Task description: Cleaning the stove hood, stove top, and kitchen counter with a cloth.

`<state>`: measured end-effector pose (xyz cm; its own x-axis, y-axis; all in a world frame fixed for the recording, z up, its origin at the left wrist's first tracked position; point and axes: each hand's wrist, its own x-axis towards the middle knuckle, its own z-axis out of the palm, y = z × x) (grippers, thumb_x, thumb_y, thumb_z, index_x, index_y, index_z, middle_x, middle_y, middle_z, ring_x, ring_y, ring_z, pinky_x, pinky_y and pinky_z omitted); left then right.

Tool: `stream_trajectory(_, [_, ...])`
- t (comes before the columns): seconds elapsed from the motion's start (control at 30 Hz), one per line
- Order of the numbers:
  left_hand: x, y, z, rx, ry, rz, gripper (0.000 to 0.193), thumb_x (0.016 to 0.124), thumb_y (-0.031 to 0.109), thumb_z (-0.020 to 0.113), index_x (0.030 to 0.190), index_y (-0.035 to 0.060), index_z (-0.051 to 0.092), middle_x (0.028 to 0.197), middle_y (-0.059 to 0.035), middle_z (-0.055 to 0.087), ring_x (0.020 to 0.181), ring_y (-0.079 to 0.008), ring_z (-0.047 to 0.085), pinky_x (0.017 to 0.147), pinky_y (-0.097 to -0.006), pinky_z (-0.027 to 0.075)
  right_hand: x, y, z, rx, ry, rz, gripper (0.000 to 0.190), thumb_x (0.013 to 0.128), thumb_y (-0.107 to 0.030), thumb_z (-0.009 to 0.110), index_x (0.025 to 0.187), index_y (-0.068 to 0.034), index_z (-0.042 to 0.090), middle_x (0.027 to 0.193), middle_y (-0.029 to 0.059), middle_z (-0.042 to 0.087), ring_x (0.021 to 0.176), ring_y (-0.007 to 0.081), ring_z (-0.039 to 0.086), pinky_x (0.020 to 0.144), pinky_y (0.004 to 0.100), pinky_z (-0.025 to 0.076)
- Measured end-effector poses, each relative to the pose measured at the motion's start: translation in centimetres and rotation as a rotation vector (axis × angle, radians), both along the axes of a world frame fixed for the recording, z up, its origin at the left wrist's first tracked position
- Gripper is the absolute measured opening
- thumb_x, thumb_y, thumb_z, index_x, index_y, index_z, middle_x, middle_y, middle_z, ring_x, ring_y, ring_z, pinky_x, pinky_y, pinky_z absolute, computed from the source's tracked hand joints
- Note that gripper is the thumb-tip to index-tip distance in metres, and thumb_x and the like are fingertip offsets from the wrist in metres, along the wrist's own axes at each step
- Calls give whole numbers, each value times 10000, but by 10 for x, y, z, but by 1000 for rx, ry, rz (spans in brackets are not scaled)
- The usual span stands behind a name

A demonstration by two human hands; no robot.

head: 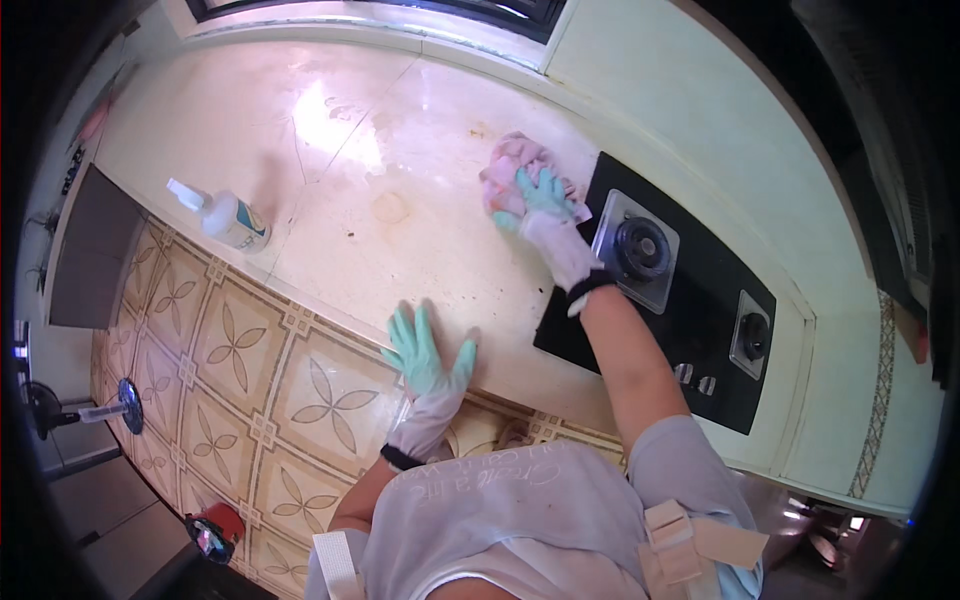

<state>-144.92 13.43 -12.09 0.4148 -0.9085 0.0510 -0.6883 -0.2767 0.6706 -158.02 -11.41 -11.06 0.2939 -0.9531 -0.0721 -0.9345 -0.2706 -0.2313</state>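
My right hand (546, 199), in a green and white rubber glove, presses a crumpled pink cloth (517, 154) onto the pale countertop (450, 232), just left of the stove. Gloved the same way, my left hand (424, 356) rests with spread fingers on the counter's front edge and holds nothing. A wet patch glistens towards the window, and brown stains and dark crumbs dot the surface between and around the hands. The cloth partly hides beneath my right fingers.
A white spray bottle (232, 221) stands near the counter's front edge at left. The black gas cooktop (694, 330) has two burners and knobs. Below are patterned floor tiles (232, 345), a red bin (221, 525) and a standing fan (129, 406). A window (390, 11) borders the back.
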Motion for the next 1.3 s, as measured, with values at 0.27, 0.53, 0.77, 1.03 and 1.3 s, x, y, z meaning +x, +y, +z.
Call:
stream_trajectory(0.27, [153,-52,-20,-175,-238,-37,801,790,373,666,1407,29,289,1458,-272,210,1353,-462,154,1079,-574,109,-4,59,0,-85,108,294,524,799,-392,604,1248,-141,499,1306,140,420,1147,368,445,945,474,395])
stream_trajectory(0.53, [169,-82,-19,-191,-116,-46,813,781,396,681,1394,14,309,1449,-278,226,1338,-487,171,1077,-555,164,-57,-183,-58,-184,-37,-219,612,834,-405,548,1342,-100,394,1359,131,381,1261,285,366,1027,475,329])
stream_trajectory(0.77, [174,-81,-23,-148,-83,-32,823,785,454,660,1395,22,316,1453,-262,232,1338,-476,183,1075,-560,165,130,-47,-9,-211,-87,453,579,815,-332,572,1349,-166,417,1396,108,384,1290,312,340,1071,515,228])
stream_trajectory(1.03, [179,-73,-28,-167,-54,-24,819,791,474,644,1393,22,320,1453,-258,228,1333,-478,190,1070,-563,175,43,14,-12,-198,198,602,620,666,-309,654,1257,-168,529,1342,130,438,1269,327,375,1057,492,266])
stream_trajectory(1.3, [177,-71,-26,-147,-29,-106,882,765,500,654,1386,-21,305,1446,-280,221,1319,-501,191,1066,-571,170,153,-208,-23,-466,73,372,637,840,-497,521,1368,-161,402,1431,151,343,1338,313,282,1085,424,227])
